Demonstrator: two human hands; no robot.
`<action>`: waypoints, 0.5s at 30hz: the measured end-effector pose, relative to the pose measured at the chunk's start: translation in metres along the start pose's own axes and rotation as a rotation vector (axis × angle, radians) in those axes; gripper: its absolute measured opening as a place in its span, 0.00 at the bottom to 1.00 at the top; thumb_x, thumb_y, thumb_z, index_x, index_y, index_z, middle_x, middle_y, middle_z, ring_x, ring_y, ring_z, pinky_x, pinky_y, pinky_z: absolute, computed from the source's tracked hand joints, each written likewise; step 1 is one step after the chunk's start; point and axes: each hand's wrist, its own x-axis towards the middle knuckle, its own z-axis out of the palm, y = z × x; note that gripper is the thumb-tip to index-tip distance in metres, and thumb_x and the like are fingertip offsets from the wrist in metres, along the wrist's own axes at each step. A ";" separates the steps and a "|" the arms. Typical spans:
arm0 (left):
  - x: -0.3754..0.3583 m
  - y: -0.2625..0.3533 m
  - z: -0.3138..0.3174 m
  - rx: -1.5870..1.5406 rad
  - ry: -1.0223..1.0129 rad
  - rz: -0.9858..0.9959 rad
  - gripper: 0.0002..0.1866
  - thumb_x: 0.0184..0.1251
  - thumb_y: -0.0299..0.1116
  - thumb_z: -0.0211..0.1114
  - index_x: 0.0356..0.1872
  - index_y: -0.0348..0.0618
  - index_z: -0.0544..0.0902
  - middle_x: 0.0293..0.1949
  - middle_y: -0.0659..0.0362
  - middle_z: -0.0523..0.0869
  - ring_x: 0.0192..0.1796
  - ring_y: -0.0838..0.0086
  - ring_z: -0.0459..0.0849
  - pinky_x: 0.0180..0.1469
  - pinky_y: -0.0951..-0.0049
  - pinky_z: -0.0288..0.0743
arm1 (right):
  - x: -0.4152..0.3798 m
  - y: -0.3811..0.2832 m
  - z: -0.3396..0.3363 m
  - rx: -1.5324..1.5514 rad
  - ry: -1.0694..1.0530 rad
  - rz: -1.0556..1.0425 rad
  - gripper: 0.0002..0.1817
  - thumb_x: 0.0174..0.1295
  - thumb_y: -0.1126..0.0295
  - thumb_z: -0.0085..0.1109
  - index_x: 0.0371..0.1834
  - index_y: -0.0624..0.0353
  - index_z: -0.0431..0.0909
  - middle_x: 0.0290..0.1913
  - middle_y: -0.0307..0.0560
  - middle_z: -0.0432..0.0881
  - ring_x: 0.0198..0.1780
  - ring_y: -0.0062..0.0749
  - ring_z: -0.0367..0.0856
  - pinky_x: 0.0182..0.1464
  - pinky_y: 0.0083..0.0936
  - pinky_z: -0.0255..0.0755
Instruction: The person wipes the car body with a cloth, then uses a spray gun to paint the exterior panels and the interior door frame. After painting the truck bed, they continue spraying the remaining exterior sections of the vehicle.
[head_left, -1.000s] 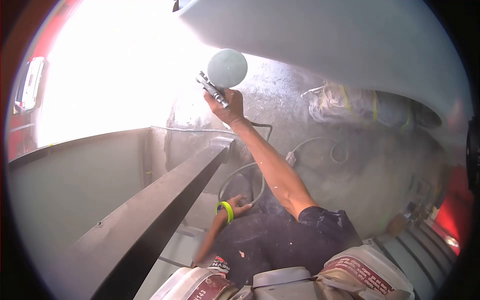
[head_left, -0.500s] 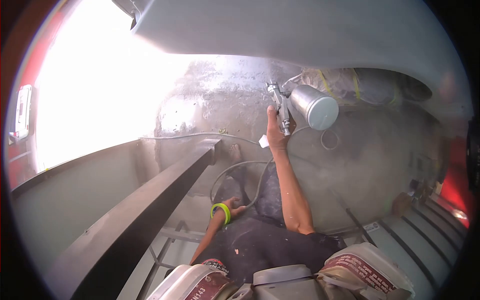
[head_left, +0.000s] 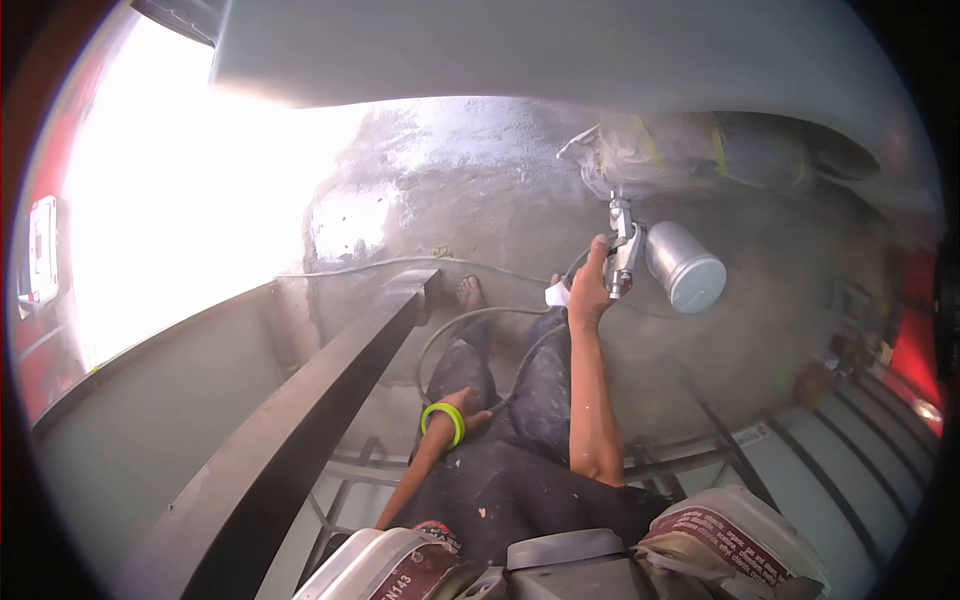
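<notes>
My right hand is wrapped around the handle of a metal spray gun, whose nozzle points up the view. A silver paint cup sticks out from the gun's right side. My left hand, with a yellow-green band at its wrist, rests low over my thigh. Its fingers are curled around the grey air hose, which loops up toward the gun. Overhead, a large smooth grey panel spans the top of the view.
A dark metal beam slants along my left. Beyond the gun lies a bundle wrapped in plastic and yellow tape. Dark metal bars are at lower right. Respirator filters fill the bottom edge. Concrete floor lies ahead; haze hangs at right.
My right hand has moved right and down in the view with the spray gun, away from the grey panel. Mist at the nozzle no longer shows. My left hand stays on the hose.
</notes>
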 end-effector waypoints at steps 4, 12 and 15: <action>-0.005 -0.011 0.008 -0.093 0.042 0.003 0.40 0.52 0.52 0.83 0.64 0.43 0.81 0.55 0.45 0.89 0.58 0.49 0.88 0.61 0.56 0.80 | -0.030 -0.002 0.059 -0.190 -0.389 -0.470 0.15 0.68 0.60 0.70 0.36 0.62 0.82 0.30 0.45 0.82 0.33 0.35 0.79 0.34 0.35 0.73; 0.007 -0.042 0.032 -0.135 0.117 -0.002 0.37 0.48 0.49 0.85 0.60 0.45 0.83 0.48 0.44 0.90 0.52 0.52 0.90 0.55 0.56 0.82 | -0.099 -0.002 0.157 0.064 -0.945 -0.755 0.11 0.49 0.61 0.70 0.34 0.52 0.86 0.25 0.48 0.85 0.27 0.50 0.86 0.29 0.38 0.79; 0.025 -0.053 0.043 -0.148 0.185 -0.004 0.32 0.52 0.47 0.83 0.57 0.47 0.84 0.47 0.45 0.90 0.51 0.51 0.89 0.53 0.56 0.82 | -0.099 0.022 0.160 0.035 -0.970 -0.823 0.12 0.48 0.59 0.70 0.33 0.52 0.87 0.23 0.47 0.85 0.25 0.50 0.85 0.29 0.37 0.79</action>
